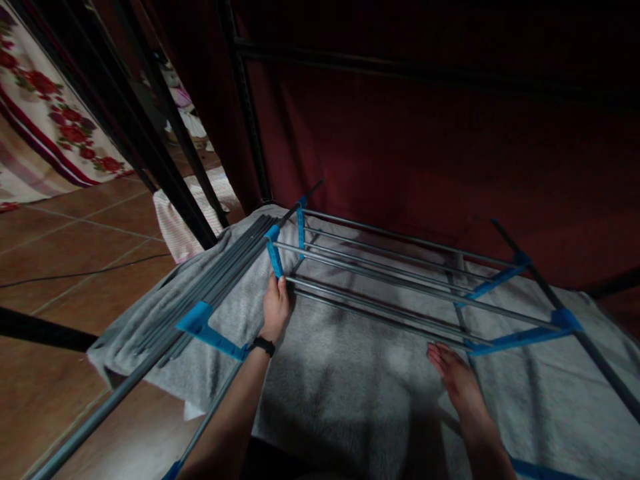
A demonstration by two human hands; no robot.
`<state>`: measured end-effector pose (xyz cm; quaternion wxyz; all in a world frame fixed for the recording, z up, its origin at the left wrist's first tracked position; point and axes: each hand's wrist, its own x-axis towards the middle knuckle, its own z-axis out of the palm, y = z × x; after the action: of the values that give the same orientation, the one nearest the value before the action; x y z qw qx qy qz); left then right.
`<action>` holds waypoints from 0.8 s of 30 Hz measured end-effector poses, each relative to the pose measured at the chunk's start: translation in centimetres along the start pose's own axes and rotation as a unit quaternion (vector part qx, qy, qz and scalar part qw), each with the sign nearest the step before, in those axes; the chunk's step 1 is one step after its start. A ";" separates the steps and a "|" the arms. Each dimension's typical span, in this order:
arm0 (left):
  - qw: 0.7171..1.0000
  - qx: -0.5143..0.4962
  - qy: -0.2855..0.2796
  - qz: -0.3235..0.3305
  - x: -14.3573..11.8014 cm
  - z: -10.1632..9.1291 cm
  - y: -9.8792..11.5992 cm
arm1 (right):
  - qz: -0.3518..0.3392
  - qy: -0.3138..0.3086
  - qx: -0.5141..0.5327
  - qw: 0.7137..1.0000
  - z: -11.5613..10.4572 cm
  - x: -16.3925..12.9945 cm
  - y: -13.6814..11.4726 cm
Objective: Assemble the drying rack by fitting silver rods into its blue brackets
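A metal rack of grey tubes [390, 270] with blue plastic brackets stands on a grey blanket [350, 373]. It looks like a shoe rack or drying rack frame. My left hand [277, 310], with a black band on the wrist, is closed around the lower end of a blue bracket [274, 250], where a crosswise tube meets it. My right hand [450, 373] is beside the front lower tube, near the right blue bracket [520, 339]. Its fingers are stretched out and hold nothing that I can see. Another blue bracket [205, 330] joins tubes left of my left wrist.
Several loose grey tubes [210, 283] lie bundled on the blanket at the left. A dark red wall [400, 153] rises behind. Black metal posts [150, 153] stand at the left, beside a pale cloth [173, 220]. A thin cable [85, 273] crosses the tiled floor [55, 247].
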<state>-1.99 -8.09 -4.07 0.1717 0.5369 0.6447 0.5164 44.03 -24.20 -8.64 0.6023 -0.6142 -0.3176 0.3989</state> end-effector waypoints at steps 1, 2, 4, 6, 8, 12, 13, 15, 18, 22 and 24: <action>1.000 -0.002 -0.001 0.006 -0.1 0.0 -0.1 | 0.019 0.019 -0.002 1.000 0.1 -0.2 0.4; 1.000 -0.004 -0.001 0.009 -0.2 0.1 -0.1 | 0.034 0.037 -0.010 0.999 0.3 -0.4 0.8; 1.000 -0.005 -0.006 0.012 -0.4 0.1 -0.2 | 0.030 0.055 -0.049 0.997 0.6 -0.8 1.5; 1.000 -0.002 -0.014 0.013 -0.6 0.1 -0.3 | -0.002 0.051 -0.121 0.991 0.7 -1.1 1.9; 1.000 0.010 -0.026 0.006 -0.8 0.0 -0.5 | -0.040 0.039 -0.201 0.978 0.7 -1.4 2.4; 0.997 0.053 -0.049 -0.017 -1.0 0.0 -0.8 | -0.142 0.030 -0.329 0.933 0.7 -1.8 3.6; 0.996 0.064 -0.051 -0.019 -1.1 0.0 -0.8 | -0.177 0.025 -0.358 0.916 0.7 -1.9 4.1; 0.995 0.085 -0.052 -0.020 -1.2 0.1 -0.9 | -0.240 0.019 -0.416 0.877 1.0 -2.2 5.0; 0.992 0.115 -0.051 -0.014 -1.3 0.2 -1.0 | -0.287 0.031 -0.495 0.820 1.3 -2.8 6.3; 0.978 0.203 -0.051 0.014 -1.9 0.2 -1.3 | -0.297 0.024 -0.555 0.776 1.6 -3.5 6.7; 0.964 0.258 -0.052 0.025 -2.4 0.1 -1.4 | -0.299 0.019 -0.566 0.768 1.7 -3.7 6.5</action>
<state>-1.73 -9.96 -6.10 0.0483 0.6050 0.7327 0.3078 40.15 -27.03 -14.66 0.2399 -0.7255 -0.6417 -0.0655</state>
